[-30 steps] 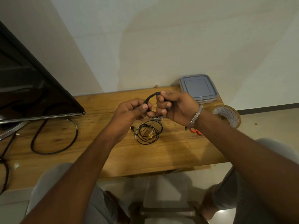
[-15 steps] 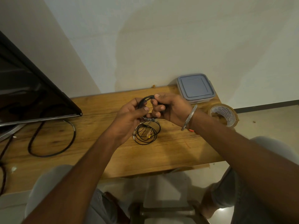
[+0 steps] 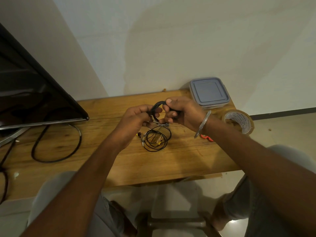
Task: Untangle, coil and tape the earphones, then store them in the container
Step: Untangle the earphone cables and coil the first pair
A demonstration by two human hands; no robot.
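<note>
Above the wooden table [image 3: 179,159], the left hand [image 3: 136,117] and right hand [image 3: 183,112] each pinch a side of the coiled black earphones [image 3: 158,106], with a second tangle [image 3: 156,139] lying on bare wood below them, well in from the near edge. The lidded container [image 3: 208,93] sits in the far right corner against the wall. The tape roll [image 3: 239,122] stands at the right edge, its print unreadable.

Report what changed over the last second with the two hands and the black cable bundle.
The left hand and right hand drew closer together, so less of the black coiled earphone cable arches between them. Nothing was let go: both hands still grip it. The loose black earphones on the wooden table, the grey lidded plastic container and the brown tape roll stayed put.
</note>
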